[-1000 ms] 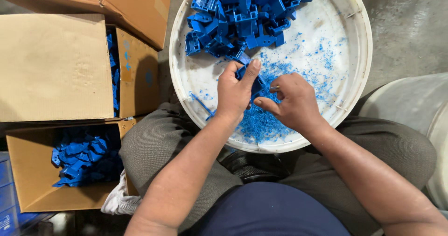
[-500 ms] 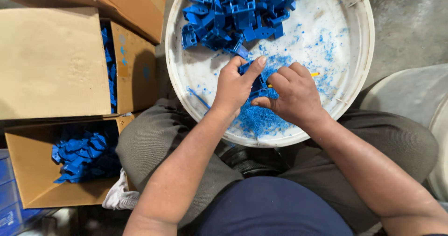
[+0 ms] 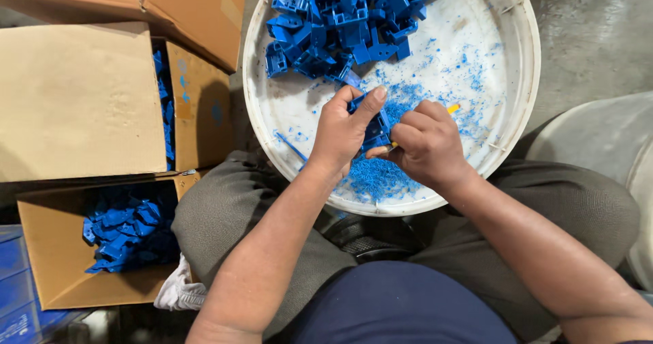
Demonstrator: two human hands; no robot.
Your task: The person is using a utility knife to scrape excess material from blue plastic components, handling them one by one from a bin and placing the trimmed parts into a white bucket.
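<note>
A round white plastic basin point(image 3: 524, 58) rests on the lap of a seated person in grey trousers, and everything else is placed from it. To the basin's left stand tan cardboard boxes: a large closed-flap cardboard box point(image 3: 75, 102) just beside it, and below that an open cardboard box point(image 3: 41, 249) holding a heap of loose blue plastic parts point(image 3: 122, 232). At the basin's far side, filling its upper half, lies a pile of blue moulded plastic brackets point(image 3: 340, 17). On the near half of the basin floor lies a scatter of fine blue plastic shavings point(image 3: 377, 177), thickest close to the rim nearest the person.

Over the basin's near middle the two hands meet. The left hand point(image 3: 343, 136) has its grip clamped on a single blue plastic bracket point(image 3: 376, 127), thumb pressed on the top edge and fingers wrapped behind. The bracket sits between both hands, above the shavings and just short of the pile. The right hand point(image 3: 425, 143) is curled shut, touching the bracket's right side; its grip is closed around a small yellow-handled tool point(image 3: 454, 108), of which only a yellow tip shows past the knuckles. The tool's working end is hidden by the fingers.
</note>
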